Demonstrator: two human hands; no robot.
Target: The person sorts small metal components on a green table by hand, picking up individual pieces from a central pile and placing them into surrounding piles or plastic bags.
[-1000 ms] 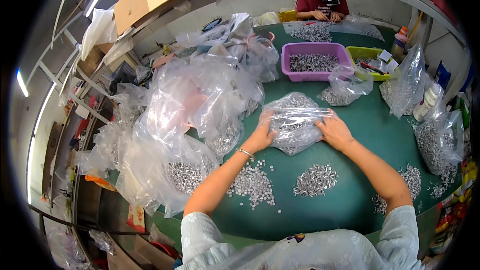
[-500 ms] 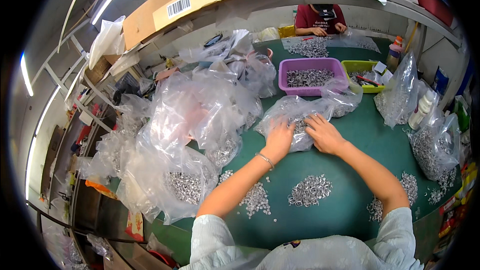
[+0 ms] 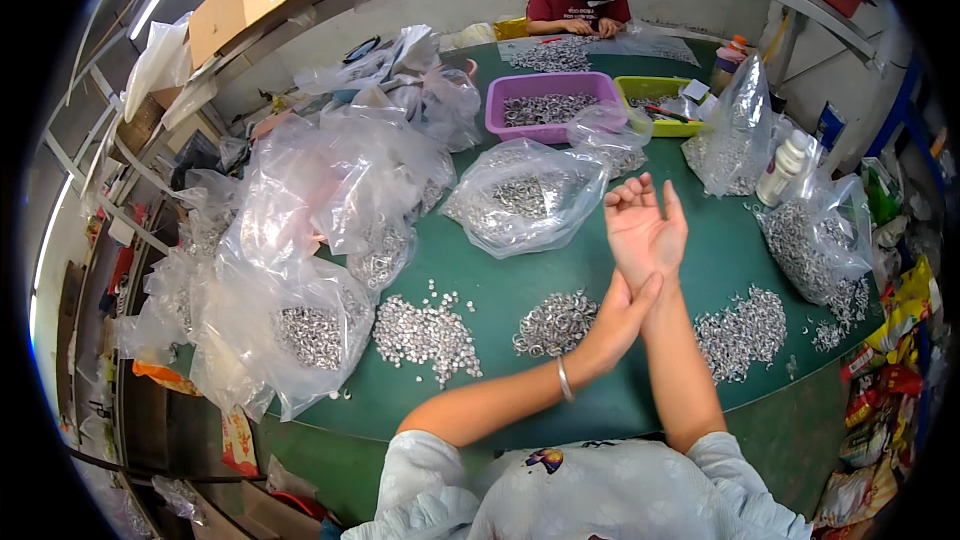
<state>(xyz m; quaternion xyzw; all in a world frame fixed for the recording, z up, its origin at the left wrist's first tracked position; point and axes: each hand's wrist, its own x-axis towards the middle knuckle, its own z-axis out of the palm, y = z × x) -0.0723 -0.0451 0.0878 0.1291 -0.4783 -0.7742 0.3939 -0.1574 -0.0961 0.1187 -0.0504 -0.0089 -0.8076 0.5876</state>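
Observation:
My left hand is wrapped round my right wrist, a metal bangle on its own forearm. Palm up, my right hand is raised above the green table, fingers loosely bent and apart, holding nothing. Left of it lies an open clear plastic bag with small silvery metal rings inside. A heap of silvery rings sits just left of my left hand. Farther left is a spread of small pale round pieces. Another ring heap lies right of my right forearm.
A purple basin and a lime-green basin hold metal parts at the back. Plastic bags crowd the left side. Filled bags and a white bottle stand right. Across the table a person handles small parts.
Both hands have let go of the bag of rings and come back toward me. My left hand has taken hold of my right wrist, and my right palm has turned up. The view has shifted.

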